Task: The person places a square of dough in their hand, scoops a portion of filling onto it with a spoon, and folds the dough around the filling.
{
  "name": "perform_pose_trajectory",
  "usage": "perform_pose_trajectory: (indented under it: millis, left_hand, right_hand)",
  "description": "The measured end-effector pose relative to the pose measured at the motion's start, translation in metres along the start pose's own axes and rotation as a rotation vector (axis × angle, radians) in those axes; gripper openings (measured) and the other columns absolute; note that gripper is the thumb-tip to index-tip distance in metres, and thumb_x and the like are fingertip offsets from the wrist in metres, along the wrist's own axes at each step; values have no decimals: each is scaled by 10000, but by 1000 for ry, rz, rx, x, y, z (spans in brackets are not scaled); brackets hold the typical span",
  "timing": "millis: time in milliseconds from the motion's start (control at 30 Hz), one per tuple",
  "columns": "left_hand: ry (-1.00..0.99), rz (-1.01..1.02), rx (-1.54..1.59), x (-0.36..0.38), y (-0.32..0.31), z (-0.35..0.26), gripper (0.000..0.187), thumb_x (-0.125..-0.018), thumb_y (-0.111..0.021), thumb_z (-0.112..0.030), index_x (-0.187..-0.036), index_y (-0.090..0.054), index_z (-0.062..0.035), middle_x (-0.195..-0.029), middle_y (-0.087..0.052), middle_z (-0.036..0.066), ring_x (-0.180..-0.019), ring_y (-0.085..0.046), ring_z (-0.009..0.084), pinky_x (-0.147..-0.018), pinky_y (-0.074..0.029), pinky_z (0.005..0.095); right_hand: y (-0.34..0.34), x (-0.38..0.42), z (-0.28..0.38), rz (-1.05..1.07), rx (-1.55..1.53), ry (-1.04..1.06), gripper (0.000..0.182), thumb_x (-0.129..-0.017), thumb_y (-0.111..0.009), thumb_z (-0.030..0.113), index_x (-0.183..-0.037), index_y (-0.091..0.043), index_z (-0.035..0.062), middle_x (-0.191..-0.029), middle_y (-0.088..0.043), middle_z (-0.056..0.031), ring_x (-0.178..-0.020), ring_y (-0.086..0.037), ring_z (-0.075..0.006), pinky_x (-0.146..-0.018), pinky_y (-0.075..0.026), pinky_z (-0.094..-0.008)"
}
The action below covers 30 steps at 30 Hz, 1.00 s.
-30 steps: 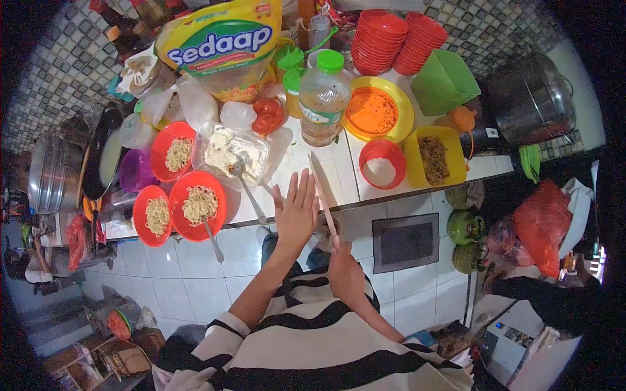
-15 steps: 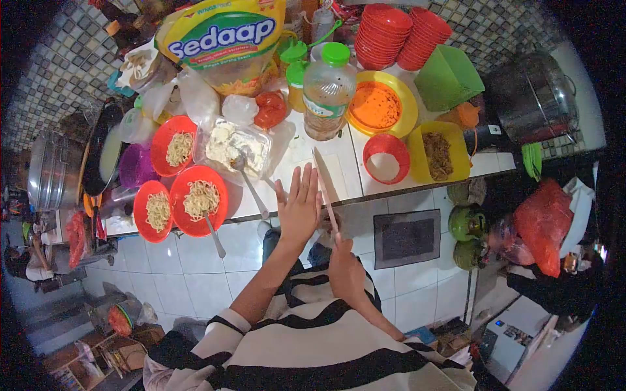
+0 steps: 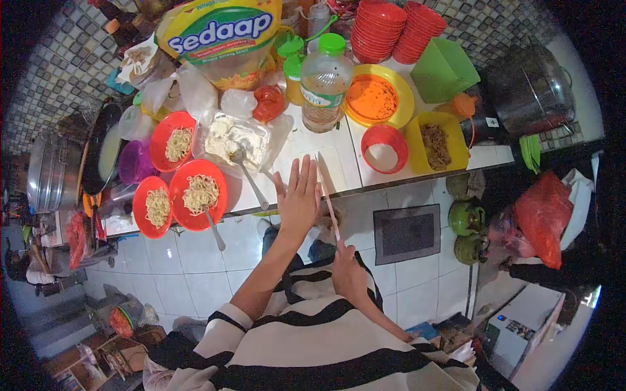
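My left hand (image 3: 300, 199) lies flat at the counter's front edge with its fingers stretched out and pointing away from me. Beneath and beside the fingertips is a thin, pale, flat piece (image 3: 331, 163) on the white counter; its kind is hard to make out. My right hand (image 3: 349, 270) grips the handle of a long knife (image 3: 330, 212). The blade points away from me along the right side of my left hand, over the pale piece. Whether the blade touches it cannot be seen.
Red bowls of noodles (image 3: 199, 167) and a plastic tub of white paste with a spoon (image 3: 257, 153) stand left. Behind are a bottle (image 3: 323, 98) and a yellow plate of orange sauce (image 3: 394, 75). A red bowl (image 3: 401, 150) and yellow container (image 3: 460, 137) sit right.
The counter and its items sit slightly higher in the view. My left hand stays spread flat, and the knife in my right hand has drawn back slightly towards me.
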<state>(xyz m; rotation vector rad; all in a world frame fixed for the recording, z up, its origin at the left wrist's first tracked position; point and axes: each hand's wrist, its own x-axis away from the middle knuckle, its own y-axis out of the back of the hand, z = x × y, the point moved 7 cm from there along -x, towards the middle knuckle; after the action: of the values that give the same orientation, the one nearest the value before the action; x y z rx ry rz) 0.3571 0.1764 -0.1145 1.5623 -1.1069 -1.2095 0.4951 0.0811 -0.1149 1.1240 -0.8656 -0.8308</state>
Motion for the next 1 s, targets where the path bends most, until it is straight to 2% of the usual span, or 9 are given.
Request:
perform_pose_trajectory:
  millis: [133, 233, 300, 433, 533, 600, 767, 833, 1000]
  left_hand:
    - [15, -16, 20, 0, 1, 1, 478, -849, -422, -213, -1300, -337, -81, -1371, -293, 39, -1264, -268, 200, -1008, -137, 538]
    - [1, -10, -28, 1, 0, -1, 469, -872, -377, -214, -1317, -301, -86, -1376, -282, 48, -1275, -248, 213, -1005, -138, 532]
    - [-3, -7, -27, 2, 1, -1, 472, -873, -375, -218, -1320, -296, -88, -1379, -277, 45, -1276, -244, 212, -1006, -135, 532]
    - [2, -51, -23, 2, 2, 0, 473, -857, -416, -233, -1299, -340, -81, -1367, -304, 35, -1264, -272, 199, -1005, -141, 537]
    - [-17, -60, -33, 3, 1, 0, 472, -859, -409, -239, -1295, -341, -73, -1368, -298, 50, -1264, -271, 207, -1004, -145, 537]
    - [-32, -37, 9, 4, 2, 1, 501, -858, -415, -270, -1310, -313, -79, -1379, -275, 58, -1271, -256, 217, -1006, -130, 535]
    - [-142, 58, 179, 11, 11, 9, 625, -796, -518, -340, -1320, -290, -86, -1383, -263, 83, -1281, -236, 232, -1007, -115, 540]
    - [-183, 46, 177, 12, 9, 11, 611, -727, -598, -326, -1261, -396, -106, -1351, -324, 77, -1258, -286, 227, -988, -155, 562]
    - [-257, -30, 176, 14, 14, 12, 406, -729, -615, -269, -1104, -546, -132, -1218, -480, 52, -1173, -410, 207, -948, -222, 585]
  right_hand:
    - [-3, -3, -6, 105, -97, -145, 253, -888, -400, 203, -1037, -433, 2, -647, -556, -165, -556, -611, -237, -382, -461, -303]
    - [-2, -21, -3, -36, -77, -60, 194, -890, -397, 202, -945, -437, 21, -582, -559, -146, -565, -612, -250, -400, -467, -321]
    - [-11, -38, -10, -27, -359, -167, 313, -884, -401, 217, -1122, -392, 15, -854, -566, -212, -611, -584, -365, -500, -494, -427]
    - [-11, -29, -11, 4, -343, -237, 288, -883, -405, 211, -1103, -406, 25, -857, -569, -211, -593, -591, -345, -478, -492, -425]
    - [-12, 3, -17, 44, -252, -173, 298, -886, -398, 212, -1112, -402, 17, -781, -579, -199, -573, -599, -324, -442, -485, -419]
    - [-2, 15, -14, -53, -88, -45, 306, -886, -390, 213, -1126, -393, 23, -666, -578, -168, -533, -599, -305, -417, -481, -405]
    - [-1, 15, -28, 75, -255, -187, 331, -880, -399, 228, -1113, -377, -7, -595, -569, -169, -512, -591, -317, -415, -480, -402]
    - [-8, 11, -31, 59, -280, -173, 341, -878, -406, 233, -1101, -371, -22, -601, -571, -180, -511, -589, -325, -416, -478, -407]
    - [5, 3, -27, -13, -320, -139, 319, -873, -420, 238, -1029, -360, -34, -606, -570, -220, -531, -585, -361, -432, -474, -440]
